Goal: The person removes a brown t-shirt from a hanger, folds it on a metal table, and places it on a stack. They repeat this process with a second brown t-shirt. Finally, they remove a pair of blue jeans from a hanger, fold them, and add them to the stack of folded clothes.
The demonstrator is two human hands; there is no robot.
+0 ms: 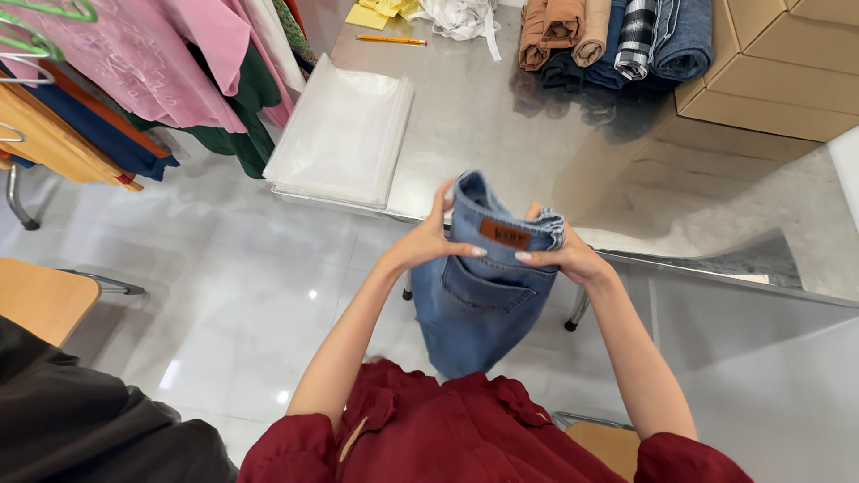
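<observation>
**Folded jeans held up between both hands at the worktop's edge**

A pair of blue denim jeans [479, 295] hangs folded in front of the person, gripped at the waistband by both hands. The left hand [428, 240] clasps the waistband's left side, thumb laid across the front near the brown leather patch [504, 234]. The right hand [565, 255] pinches the right side, fingers curled over the bunched denim. The jeans hang in the air just before the near edge of the steel worktop [501, 125], not resting on it, above the pale tiled floor [250, 304]. On the worktop lie a stack of clear plastic bags [344, 134], a pencil [391, 39] and rolled garments [617, 36], well apart from the hands. Cardboard boxes [769, 72] stand at the right; hung clothes [152, 63] at the left.
</observation>
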